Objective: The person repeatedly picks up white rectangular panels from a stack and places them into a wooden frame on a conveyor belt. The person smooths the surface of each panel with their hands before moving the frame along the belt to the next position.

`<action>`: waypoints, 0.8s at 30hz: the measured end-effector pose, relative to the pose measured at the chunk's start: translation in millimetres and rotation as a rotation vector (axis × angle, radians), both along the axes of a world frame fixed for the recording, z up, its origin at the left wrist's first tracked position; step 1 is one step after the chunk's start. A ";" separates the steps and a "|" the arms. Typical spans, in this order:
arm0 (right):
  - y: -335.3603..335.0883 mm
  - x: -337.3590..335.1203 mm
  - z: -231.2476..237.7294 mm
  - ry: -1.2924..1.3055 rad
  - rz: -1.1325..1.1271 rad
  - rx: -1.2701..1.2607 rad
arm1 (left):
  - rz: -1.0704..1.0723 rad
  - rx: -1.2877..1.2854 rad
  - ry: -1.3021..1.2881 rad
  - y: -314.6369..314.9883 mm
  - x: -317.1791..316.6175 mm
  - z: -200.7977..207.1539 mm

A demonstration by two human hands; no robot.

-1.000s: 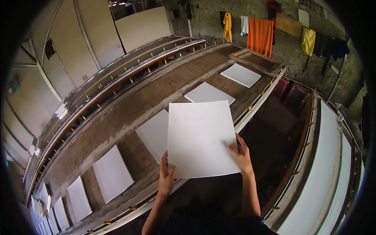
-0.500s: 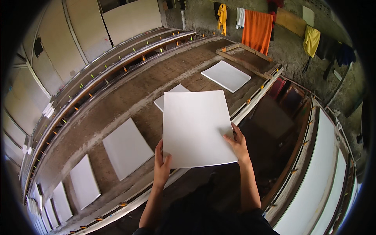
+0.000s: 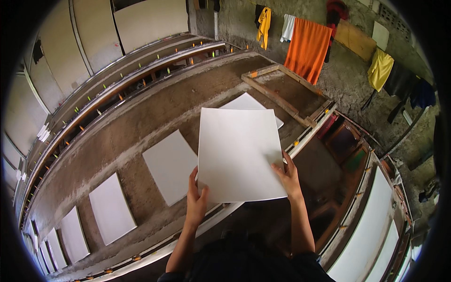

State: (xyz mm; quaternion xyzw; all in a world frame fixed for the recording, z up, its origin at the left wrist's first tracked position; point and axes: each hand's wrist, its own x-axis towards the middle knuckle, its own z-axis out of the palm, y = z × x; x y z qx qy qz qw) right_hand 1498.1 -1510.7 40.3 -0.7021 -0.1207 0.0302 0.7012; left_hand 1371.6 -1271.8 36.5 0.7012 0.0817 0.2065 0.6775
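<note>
A thin stack of white sheets (image 3: 238, 152) is held out in front of me over the near edge of a long brown table (image 3: 127, 141). My left hand (image 3: 195, 202) grips its lower left side, thumb on top and fingers beneath. On the right side my right hand (image 3: 287, 177) pinches it the same way, its fingers partly hidden by the edge. Just beyond, another white stack (image 3: 246, 101) lies on the table, mostly covered by the one I hold. To the left lie a white stack (image 3: 170, 167) and a further one (image 3: 112, 208), with several more along the table's curve.
A wooden frame (image 3: 277, 101) lies at the table's far right end. Orange cloth (image 3: 307, 51) and yellow cloth (image 3: 379, 69) hang by the wall. Another long table with white sheets (image 3: 364, 230) stands at my right. A rail with small coloured clips (image 3: 120, 97) runs behind.
My view has shifted to the right along the table. The held stack stays in both hands, and now covers much of the far white stack on the table.
</note>
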 end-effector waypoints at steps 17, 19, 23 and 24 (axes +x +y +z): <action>-202.6 301.6 -12.8 -0.030 0.193 0.055 | 0.096 0.119 -0.008 -216.5 249.4 10.8; -213.6 322.9 -7.6 0.004 0.213 0.094 | 0.096 0.211 0.016 -233.5 269.8 16.1; -233.3 373.4 -9.4 -0.054 0.157 0.068 | 0.068 0.172 0.091 -253.2 311.1 27.9; -234.4 384.5 -10.2 -0.041 0.173 0.071 | 0.082 0.234 0.116 -256.1 319.9 28.5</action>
